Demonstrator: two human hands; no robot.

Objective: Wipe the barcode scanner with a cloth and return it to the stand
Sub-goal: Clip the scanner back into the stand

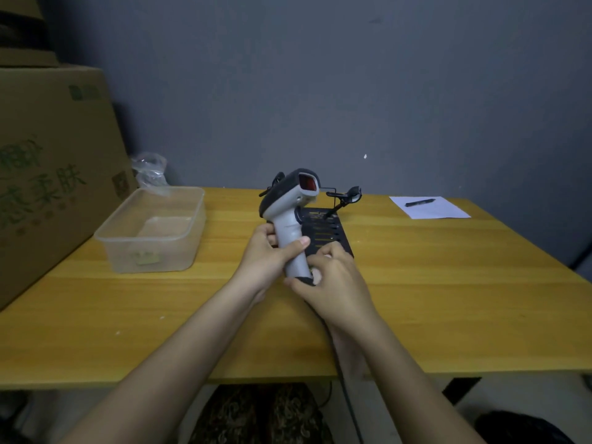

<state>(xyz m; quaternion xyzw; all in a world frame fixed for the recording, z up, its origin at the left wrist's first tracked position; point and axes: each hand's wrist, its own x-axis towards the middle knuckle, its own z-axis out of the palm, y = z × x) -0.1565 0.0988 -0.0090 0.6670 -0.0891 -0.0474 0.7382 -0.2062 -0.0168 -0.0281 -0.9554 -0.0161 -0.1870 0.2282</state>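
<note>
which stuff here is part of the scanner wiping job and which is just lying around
Job: scanner, held in left hand; right hand at its base; black stand behind it. No cloth clearly visible.

Lying about: clear tub, plastic bag, cardboard box, paper with pen on it.

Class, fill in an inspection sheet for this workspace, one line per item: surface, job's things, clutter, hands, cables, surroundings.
Surface: wooden table, bare in front.
Job's things: barcode scanner held upright over the black stand; cloth not clearly seen.
Clutter: clear plastic tub, paper with pen.
Hands: left hand grips the handle; right hand at its base.
Cables: dark cable hangs off the front edge.
Surroundings: cardboard box, grey wall.
</note>
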